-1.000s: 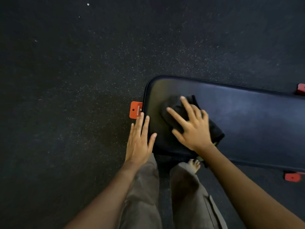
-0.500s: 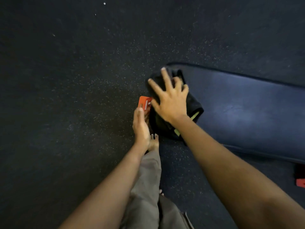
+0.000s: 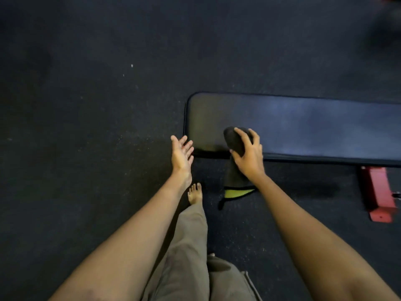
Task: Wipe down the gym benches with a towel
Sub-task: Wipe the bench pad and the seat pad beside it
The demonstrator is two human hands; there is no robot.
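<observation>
A black padded gym bench [image 3: 303,127] stretches from the middle of the view to the right edge. My right hand [image 3: 249,156] grips a dark towel [image 3: 233,140] at the bench's near edge, fingers curled over the bunched top. The rest of the towel hangs down past the edge, and its yellow-green corner [image 3: 235,193] shows below. My left hand [image 3: 181,154] hovers with straight fingers and an upturned palm just off the bench's left near corner, holding nothing.
Dark speckled rubber flooring [image 3: 97,105] surrounds the bench. A red metal bench foot [image 3: 378,194] sticks out on the floor at the right. My bare foot [image 3: 195,193] and grey-brown trousers [image 3: 186,246] are below the hands.
My right hand has gone from pressing the towel flat at the bench's left end to gripping it bunched at the near edge. My left hand has left the red end bracket and turned palm up.
</observation>
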